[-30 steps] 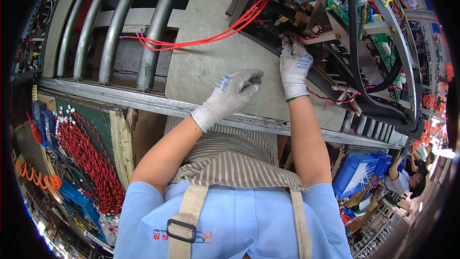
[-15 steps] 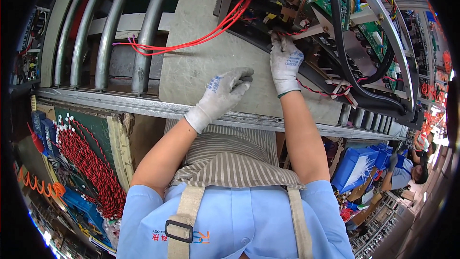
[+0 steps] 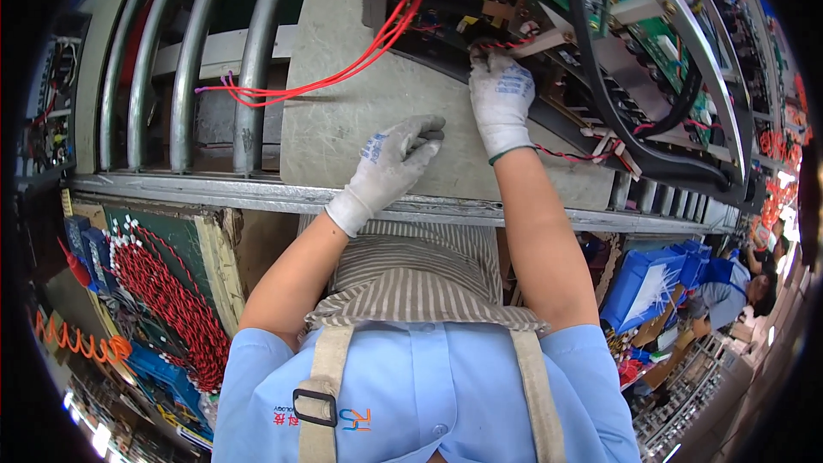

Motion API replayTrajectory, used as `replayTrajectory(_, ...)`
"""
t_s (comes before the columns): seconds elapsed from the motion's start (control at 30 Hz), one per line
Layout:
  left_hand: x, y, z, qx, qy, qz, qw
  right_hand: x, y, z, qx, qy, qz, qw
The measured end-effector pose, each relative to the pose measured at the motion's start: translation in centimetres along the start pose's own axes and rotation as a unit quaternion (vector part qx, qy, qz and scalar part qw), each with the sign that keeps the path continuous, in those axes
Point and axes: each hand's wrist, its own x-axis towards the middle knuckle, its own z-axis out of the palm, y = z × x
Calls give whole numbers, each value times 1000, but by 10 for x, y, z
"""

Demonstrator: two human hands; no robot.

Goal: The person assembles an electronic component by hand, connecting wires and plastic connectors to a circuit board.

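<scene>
Keeping right hand at chassis

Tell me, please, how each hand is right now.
Left hand: loosely open, nothing visibly held.
Right hand: at the chassis; grip cannot be told.

Open electronics chassis trailing red wires

clear passage over the bare board between left hand and right hand, more room to the left, red wires crossing the board's far left, chassis blocking the far right, black cable looping across its opening
</scene>
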Motion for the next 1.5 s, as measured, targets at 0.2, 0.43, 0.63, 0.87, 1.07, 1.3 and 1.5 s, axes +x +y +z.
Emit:
replayTrajectory(0.2, 5, -3, -8, 92, 9, -25, 995, 17, -20, 10, 0, -19, 37, 999)
replayTrajectory(0.43, -4, 41, -65, 534, 314, 196, 760, -77, -4, 12, 208, 10, -112, 972)
replayTrajectory(0.63, -30, 54, -69, 555, -241, 84, 792, -152, -48, 5, 586, -58, 67, 806)
replayTrajectory(0.87, -40, 157, -18, 517, -369, 233, 737, -208, 10, -97, 641, -192, 74, 739)
replayTrajectory(1.07, -10, 205, 62, 566, -648, 67, 506, -220, 111, -157, 532, -333, 7, 779)
replayTrajectory(1.3, 29, 263, 129, 342, -645, -81, 678, -148, 79, -73, 387, 94, -34, 917)
replayTrajectory(1.5, 52, 212, 148, 309, -507, -207, 778, -121, 43, -100, 660, -249, -50, 707)
